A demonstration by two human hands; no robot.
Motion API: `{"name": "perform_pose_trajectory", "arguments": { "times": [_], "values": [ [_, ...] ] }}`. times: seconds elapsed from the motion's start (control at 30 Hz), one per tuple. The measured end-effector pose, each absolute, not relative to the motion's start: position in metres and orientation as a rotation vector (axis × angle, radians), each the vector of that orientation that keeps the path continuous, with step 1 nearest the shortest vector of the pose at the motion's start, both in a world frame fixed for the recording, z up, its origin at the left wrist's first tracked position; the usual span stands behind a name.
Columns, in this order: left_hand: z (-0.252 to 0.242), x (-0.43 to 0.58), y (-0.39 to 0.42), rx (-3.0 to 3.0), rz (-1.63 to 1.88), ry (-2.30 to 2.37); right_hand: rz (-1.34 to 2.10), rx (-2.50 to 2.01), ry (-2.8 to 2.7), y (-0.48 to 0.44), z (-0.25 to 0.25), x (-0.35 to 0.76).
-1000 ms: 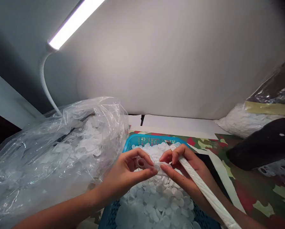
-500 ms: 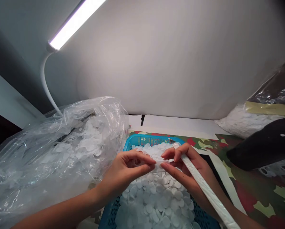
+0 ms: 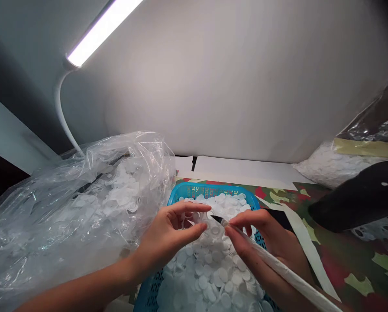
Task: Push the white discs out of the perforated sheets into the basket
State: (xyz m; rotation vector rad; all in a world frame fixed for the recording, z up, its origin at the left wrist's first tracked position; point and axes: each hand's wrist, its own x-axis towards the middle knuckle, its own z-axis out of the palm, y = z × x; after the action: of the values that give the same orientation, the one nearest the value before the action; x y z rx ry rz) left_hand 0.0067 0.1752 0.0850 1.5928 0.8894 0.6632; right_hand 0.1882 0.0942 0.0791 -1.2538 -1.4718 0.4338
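Note:
My left hand [image 3: 177, 225] is over the blue basket [image 3: 177, 189], thumb and forefinger curved around a thin translucent white sheet piece [image 3: 215, 229] with round rings or holes in it. The other fingers curl behind this piece and are partly hidden. In my right hand [image 3: 262, 232] is a craft knife [image 3: 278, 268] with a long white wrapped handle, pinched near its front end. Its dark pointed blade [image 3: 217, 219] aims left, at the upper part of the sheet piece. Many small white discs [image 3: 210, 277] fill the basket beneath both hands.
A large clear plastic bag [image 3: 142, 160] of white scraps lies on the left, below a lit lamp [image 3: 103, 32]. On the right, a black rounded object [image 3: 359, 199] rests near a bag of white material [image 3: 330, 164]. A camouflage-patterned cover [image 3: 340, 260] lies on the table.
The craft knife has swung down from pointing up beside my right fingers to pointing left at the sheet piece. My right hand has shifted slightly right; my left has hardly moved.

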Motion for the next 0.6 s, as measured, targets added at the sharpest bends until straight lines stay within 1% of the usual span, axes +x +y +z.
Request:
{"name": "perform_pose_trajectory", "arguments": {
  "times": [0.13, 0.6],
  "values": [
    [0.0852, 0.007, 0.1748, 1.609, 0.695, 0.878, 0.372, -1.254, -1.507, 0.0953, 0.0751, 0.1865],
    [0.0871, 0.0084, 0.1734, 1.691, 0.697, 0.863, 0.434, -1.259, -1.729, 0.0986, 0.0705, 0.1917]
  ]
}}
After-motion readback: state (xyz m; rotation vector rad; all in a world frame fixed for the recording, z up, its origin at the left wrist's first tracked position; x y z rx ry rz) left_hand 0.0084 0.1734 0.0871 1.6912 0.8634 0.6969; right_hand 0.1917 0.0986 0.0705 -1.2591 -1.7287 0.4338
